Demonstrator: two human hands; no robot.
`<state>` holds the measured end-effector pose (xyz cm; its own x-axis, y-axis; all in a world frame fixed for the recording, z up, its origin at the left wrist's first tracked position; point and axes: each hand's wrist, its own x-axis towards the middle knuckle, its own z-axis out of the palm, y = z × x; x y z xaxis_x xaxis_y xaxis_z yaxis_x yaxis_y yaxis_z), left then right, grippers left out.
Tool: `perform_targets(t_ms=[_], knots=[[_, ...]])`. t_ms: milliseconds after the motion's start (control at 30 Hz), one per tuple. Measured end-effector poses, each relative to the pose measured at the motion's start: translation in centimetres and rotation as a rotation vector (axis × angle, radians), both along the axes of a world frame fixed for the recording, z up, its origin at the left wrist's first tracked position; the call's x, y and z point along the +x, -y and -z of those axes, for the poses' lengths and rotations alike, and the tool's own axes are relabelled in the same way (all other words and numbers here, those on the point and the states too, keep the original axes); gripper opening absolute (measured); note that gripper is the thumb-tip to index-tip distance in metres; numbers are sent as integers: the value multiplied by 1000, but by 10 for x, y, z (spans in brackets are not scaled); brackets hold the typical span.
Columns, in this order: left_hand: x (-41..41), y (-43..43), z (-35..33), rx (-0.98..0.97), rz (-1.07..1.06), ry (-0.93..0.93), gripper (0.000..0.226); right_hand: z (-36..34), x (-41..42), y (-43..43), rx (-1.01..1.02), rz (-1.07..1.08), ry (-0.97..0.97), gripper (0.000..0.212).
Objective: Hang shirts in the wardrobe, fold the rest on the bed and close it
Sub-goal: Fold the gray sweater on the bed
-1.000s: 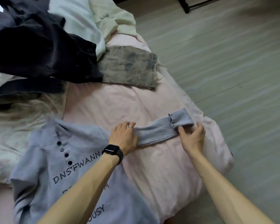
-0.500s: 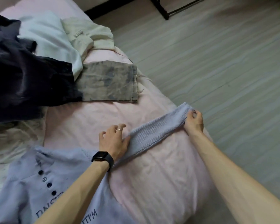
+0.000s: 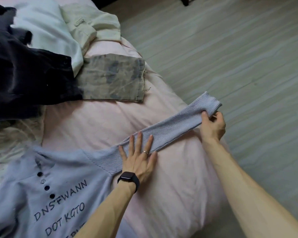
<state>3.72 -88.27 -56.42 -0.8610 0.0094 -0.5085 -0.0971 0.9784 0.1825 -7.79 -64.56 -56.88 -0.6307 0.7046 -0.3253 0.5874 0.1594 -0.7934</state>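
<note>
Head view: our left hand point(image 3: 138, 162) lies flat, fingers spread, on the sleeve point(image 3: 175, 127) of the lilac shirt point(image 3: 58, 194); our right hand point(image 3: 212, 125) pinches the cuff point(image 3: 207, 103).

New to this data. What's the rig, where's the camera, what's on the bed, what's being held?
No robot: one wide-angle camera on a person's head looks down at their own bare arms. A grey-blue printed shirt lies front up on the pink bed. The left hand, flat with straight fingers, presses its sleeve down; the right hand pinches the sleeve's far end, stretching it between them. Behind lie a dark garment, a faded grey piece and a cream garment.
</note>
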Motion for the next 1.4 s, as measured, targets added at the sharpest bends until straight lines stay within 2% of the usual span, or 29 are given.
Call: perform_targets(t_ms=[133,200,267,333,400,467,533,600,633,667,733,767,867,967,1067,1133,1200,1233,1300,1367,1400], knots=[[-3,-4,8,-23,-2,76,62,11,16,-6,-131,-113,145,23],[-8,1,5,44,17,111,66,2,24,-5,-164,-133,77,16],[-11,12,-10,201,-47,66,66,-20,34,7,-137,-183,-43,10],[-7,25,-38,406,-252,-83,59,-50,49,32,-71,-299,-131,11],[3,40,-73,654,-578,-163,55,-81,69,67,-19,-497,-219,11],[17,58,-105,952,-927,-76,58,-105,94,106,6,-726,-333,14],[35,88,-126,1177,-1183,97,65,-120,126,148,57,-966,-430,24],[62,129,-136,1332,-1261,237,76,-128,160,192,122,-1188,-477,26],[81,153,-140,1361,-1238,242,70,-130,179,215,141,-1286,-485,25],[94,167,-141,1327,-1206,193,54,-129,193,228,145,-1354,-481,24],[132,208,-138,1025,-1197,-5,13,-129,228,257,106,-1441,-422,27],[154,227,-133,877,-1223,-77,6,-127,244,269,88,-1457,-368,32],[219,283,-117,650,-1317,-133,9,-106,282,293,157,-1525,-107,43],[272,324,-90,489,-1395,-78,13,-76,304,303,476,-1796,267,58],[307,342,-67,402,-1467,41,14,-58,317,309,695,-1939,375,70],[315,339,-58,410,-1451,47,16,-52,315,308,661,-1902,381,69],[322,334,-55,401,-1420,25,20,-50,311,316,522,-1781,394,63],[324,331,-54,399,-1395,24,21,-52,308,321,397,-1636,411,59],[331,324,-50,420,-1364,51,24,-61,294,333,10,-1157,450,46],[337,318,-48,462,-1333,153,24,-68,271,346,-352,-687,458,30],[339,315,-49,457,-1298,199,23,-69,259,351,-469,-519,458,27]])
